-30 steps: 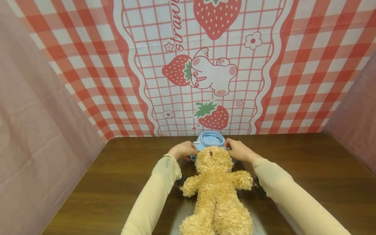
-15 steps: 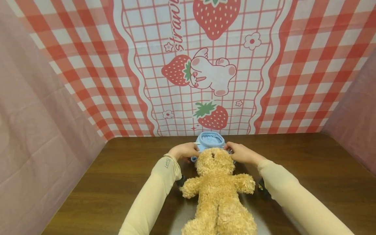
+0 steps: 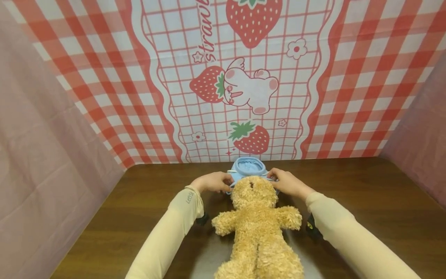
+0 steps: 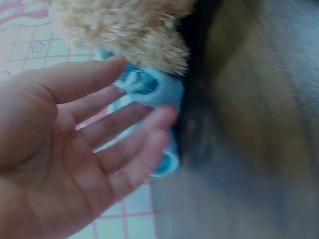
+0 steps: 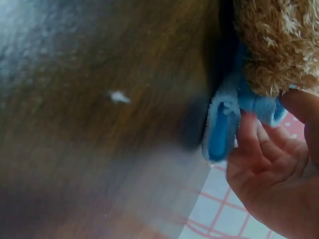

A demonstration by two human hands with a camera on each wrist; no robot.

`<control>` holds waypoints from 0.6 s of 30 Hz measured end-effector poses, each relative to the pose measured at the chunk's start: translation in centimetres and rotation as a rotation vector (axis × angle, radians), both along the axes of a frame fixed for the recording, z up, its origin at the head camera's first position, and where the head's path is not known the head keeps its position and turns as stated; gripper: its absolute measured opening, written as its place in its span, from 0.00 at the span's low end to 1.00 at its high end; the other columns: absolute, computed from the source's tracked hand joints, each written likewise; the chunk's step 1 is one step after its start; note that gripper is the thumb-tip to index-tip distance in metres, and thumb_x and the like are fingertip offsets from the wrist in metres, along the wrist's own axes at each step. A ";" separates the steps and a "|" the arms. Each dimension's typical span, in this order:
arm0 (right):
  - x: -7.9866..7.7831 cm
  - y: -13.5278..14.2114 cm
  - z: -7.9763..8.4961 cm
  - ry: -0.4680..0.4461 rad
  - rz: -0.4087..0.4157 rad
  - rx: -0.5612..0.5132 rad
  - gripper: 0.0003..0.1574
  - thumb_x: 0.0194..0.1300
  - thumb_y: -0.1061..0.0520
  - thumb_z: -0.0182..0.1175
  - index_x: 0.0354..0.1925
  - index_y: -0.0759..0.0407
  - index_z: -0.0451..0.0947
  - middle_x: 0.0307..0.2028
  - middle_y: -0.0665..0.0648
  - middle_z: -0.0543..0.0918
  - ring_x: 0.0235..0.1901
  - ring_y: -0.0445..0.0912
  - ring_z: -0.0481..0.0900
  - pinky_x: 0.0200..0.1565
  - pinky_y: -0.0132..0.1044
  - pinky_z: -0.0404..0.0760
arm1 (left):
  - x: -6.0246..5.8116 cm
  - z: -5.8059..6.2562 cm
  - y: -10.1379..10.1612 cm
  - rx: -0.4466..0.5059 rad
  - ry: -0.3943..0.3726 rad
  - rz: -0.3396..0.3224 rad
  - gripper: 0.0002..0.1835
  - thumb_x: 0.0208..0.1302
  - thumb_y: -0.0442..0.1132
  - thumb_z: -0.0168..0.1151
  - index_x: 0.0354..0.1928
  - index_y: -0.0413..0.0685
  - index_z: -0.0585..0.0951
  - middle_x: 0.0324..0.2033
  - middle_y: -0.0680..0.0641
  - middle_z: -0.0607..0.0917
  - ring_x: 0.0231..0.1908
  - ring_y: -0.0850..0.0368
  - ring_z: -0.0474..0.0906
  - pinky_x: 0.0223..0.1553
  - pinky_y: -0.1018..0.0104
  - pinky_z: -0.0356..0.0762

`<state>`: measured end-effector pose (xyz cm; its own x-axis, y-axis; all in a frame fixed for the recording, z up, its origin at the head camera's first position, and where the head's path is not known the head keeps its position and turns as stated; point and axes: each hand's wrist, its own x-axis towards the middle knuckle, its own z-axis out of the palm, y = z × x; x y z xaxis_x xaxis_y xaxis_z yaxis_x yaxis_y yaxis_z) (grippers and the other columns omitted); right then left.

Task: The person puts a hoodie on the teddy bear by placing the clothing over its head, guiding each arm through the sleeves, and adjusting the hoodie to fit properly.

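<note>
Your left hand was beside the blue garment, and your right hand pinched it

You had the blue garment on the table, near its far edge. It lay just beyond the head of the plush bear and touched it, with its round opening turned upward. The bear was stretched out, its arms to the sides and its legs toward you.

In the left wrist view, your left hand showed its palm, with the thumb and fingers apart and softly bent, pinching nothing. Its fingers crossed before the blue cloth; whether they touched it, I cannot tell. Your right hand had the edge of the garment between its thumb and its bent fingers, close to the bear's fur.

You wore pale yellow sleeves, and a dark device was at your right wrist. On the table, the right wrist view showed a small white fleck, well apart from your fingers. Behind the table stood the checked cloth, red and white, with printed strawberries in its middle panel. Pinkish cloth hung at both sides.
</note>
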<state>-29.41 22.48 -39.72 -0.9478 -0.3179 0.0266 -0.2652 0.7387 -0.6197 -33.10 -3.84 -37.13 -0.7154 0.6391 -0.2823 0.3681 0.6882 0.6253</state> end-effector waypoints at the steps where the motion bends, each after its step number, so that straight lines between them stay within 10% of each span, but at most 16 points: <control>1: 0.0 -0.1 0.0 -0.021 -0.012 -0.024 0.14 0.61 0.64 0.49 0.46 0.66 0.70 0.38 0.64 0.77 0.33 0.49 0.77 0.30 0.38 0.76 | 0.0 -0.3 -0.2 0.022 0.000 0.010 0.14 0.60 0.34 0.57 0.48 0.41 0.75 0.39 0.45 0.78 0.34 0.53 0.78 0.35 0.65 0.77; 7: -0.4 -0.4 -0.2 -0.106 -0.042 -0.141 0.15 0.57 0.67 0.52 0.44 0.66 0.70 0.37 0.64 0.74 0.29 0.47 0.76 0.28 0.38 0.79 | -0.2 -2.0 -0.3 0.092 0.123 0.059 0.14 0.54 0.32 0.62 0.45 0.42 0.76 0.39 0.47 0.79 0.39 0.56 0.76 0.41 0.66 0.75; 18: -1.3 0.2 -0.5 0.089 -0.070 -0.061 0.18 0.51 0.71 0.58 0.43 0.64 0.72 0.38 0.62 0.77 0.40 0.52 0.75 0.39 0.42 0.76 | -0.5 -2.7 0.6 0.174 0.256 0.191 0.11 0.55 0.33 0.60 0.42 0.44 0.79 0.44 0.45 0.81 0.45 0.52 0.77 0.45 0.63 0.74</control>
